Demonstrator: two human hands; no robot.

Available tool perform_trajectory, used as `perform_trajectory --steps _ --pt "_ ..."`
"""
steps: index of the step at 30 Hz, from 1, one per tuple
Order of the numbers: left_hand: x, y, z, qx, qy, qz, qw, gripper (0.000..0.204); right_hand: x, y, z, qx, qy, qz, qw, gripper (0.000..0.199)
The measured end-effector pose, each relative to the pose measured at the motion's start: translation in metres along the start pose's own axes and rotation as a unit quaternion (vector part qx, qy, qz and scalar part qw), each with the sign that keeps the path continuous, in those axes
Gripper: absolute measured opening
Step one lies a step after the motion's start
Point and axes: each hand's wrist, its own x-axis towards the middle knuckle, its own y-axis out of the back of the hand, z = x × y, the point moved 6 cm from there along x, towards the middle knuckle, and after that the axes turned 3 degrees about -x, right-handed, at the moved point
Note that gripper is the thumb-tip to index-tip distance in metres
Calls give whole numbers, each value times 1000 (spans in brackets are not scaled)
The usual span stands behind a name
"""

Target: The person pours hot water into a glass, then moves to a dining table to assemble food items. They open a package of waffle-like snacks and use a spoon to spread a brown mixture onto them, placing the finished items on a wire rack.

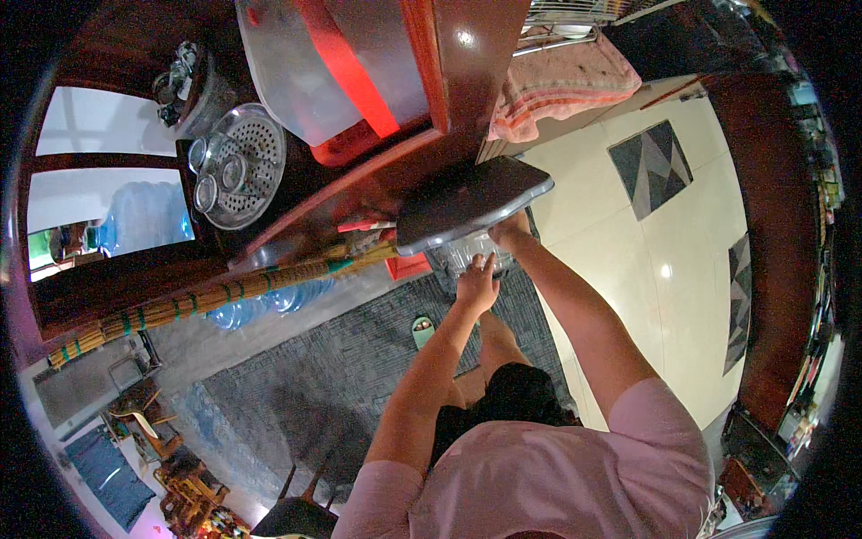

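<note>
A clear plastic container (462, 252) is between my hands, partly hidden beneath a dark, grey-rimmed panel (471, 202). My left hand (478, 283) grips its near side, with some fingers extended along the plastic. At its right side, close below the panel's rim, my right hand (512, 234) is closed on the container. The panel hides part of those fingers. I cannot make out what the container holds.
Left of the panel, a stick broom (206, 298) lies along the dark wooden cabinet (341, 199). A metal strainer (263, 148) with glasses stands by a translucent box (305, 81). A pinkish cloth (566, 85) hangs at the back. Below is a dark mat (296, 386).
</note>
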Motion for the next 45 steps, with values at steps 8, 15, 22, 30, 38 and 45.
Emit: perform_trajectory --steps 8,15,22,30,38,45 --pt "-14 5 0 16 -10 18 1000 63 -82 33 23 140 -56 153 977 91" --pt "-32 2 -6 -5 -24 37 999 61 -96 12 26 208 -80 187 957 90" --pt "-134 1 -46 -84 99 -57 990 30 -139 22 7 231 -102 299 920 81" --pt "-427 -48 -170 -114 424 11 899 29 -200 12 -150 153 295 243 911 61" --pt "-681 -124 -166 -299 604 376 636 38 -210 -76 -379 -2 477 93 874 41" --pt "-879 -206 -144 -381 679 514 360 40 -298 -155 -647 -97 532 21 841 35"
